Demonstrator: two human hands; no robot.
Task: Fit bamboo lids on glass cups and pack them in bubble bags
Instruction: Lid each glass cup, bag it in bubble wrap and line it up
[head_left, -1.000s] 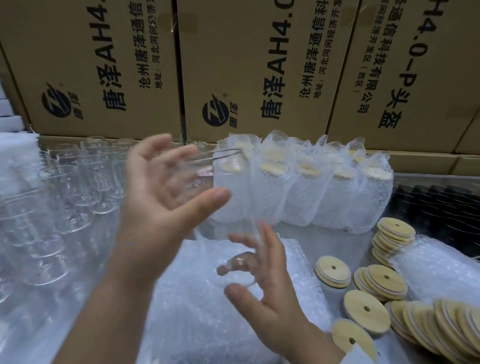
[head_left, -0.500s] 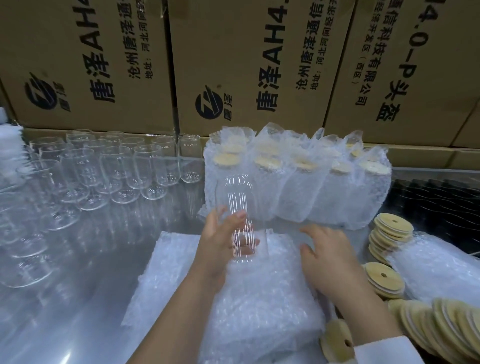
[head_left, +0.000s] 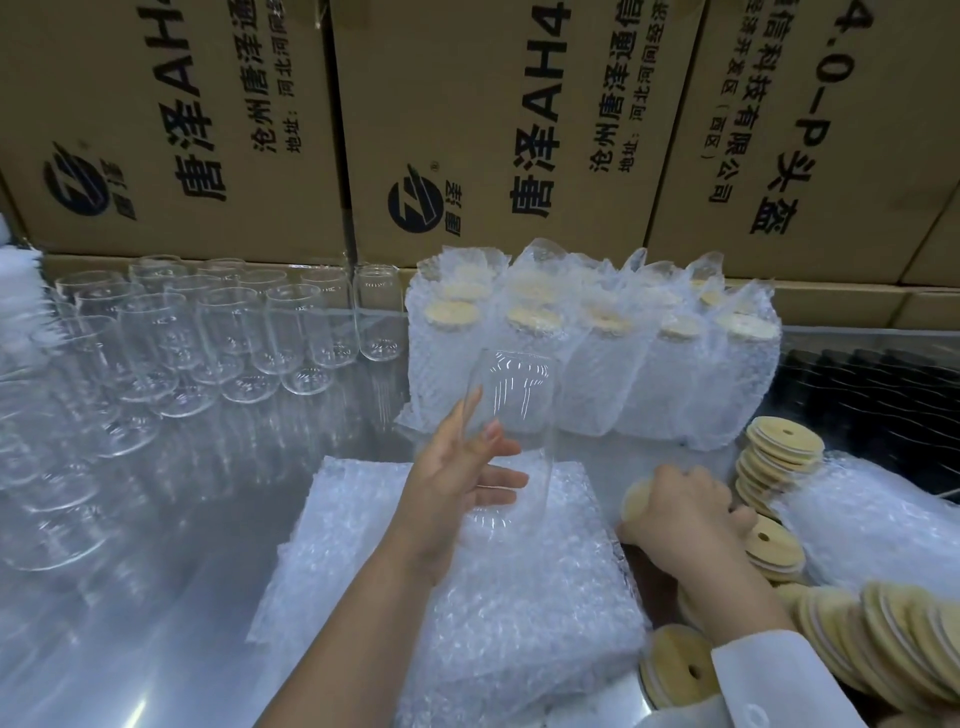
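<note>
From my feed, the left hand (head_left: 457, 478) has its thumb and fingers curled round a glass cup (head_left: 517, 410). The thumb lies up the cup's left wall, and the other fingers show through the glass on the far side. The cup stands upright with its mouth open and uncovered. Its base is low over the stack of bubble bags (head_left: 467, 597) at the middle of the metal table (head_left: 156, 597); I cannot tell whether it touches.

The right hand (head_left: 685, 504) is curled tight on one bamboo lid (head_left: 635, 500), pinching it on edge so that only its rim and part of its face show past the knuckles. It sits down at the table, just right of the bag stack and beside the loose lids. A white sleeve (head_left: 753, 670) covers that wrist.

Counts: one cup in hand and one lid in hand. The packed cups (head_left: 602, 374) show five lidded tops in the front row, with more behind that I cannot number. The empty cups (head_left: 234, 338) crowd the left side — well over a dozen, too overlapped to count exactly. Of spare lids, one short pile (head_left: 779, 447) stands behind the right hand, one lies flat (head_left: 774, 545), another lies flat by the sleeve (head_left: 675, 670), and a fanned row (head_left: 909, 639) fills the corner. Three cardboard boxes (head_left: 493, 130) wall the back.
</note>
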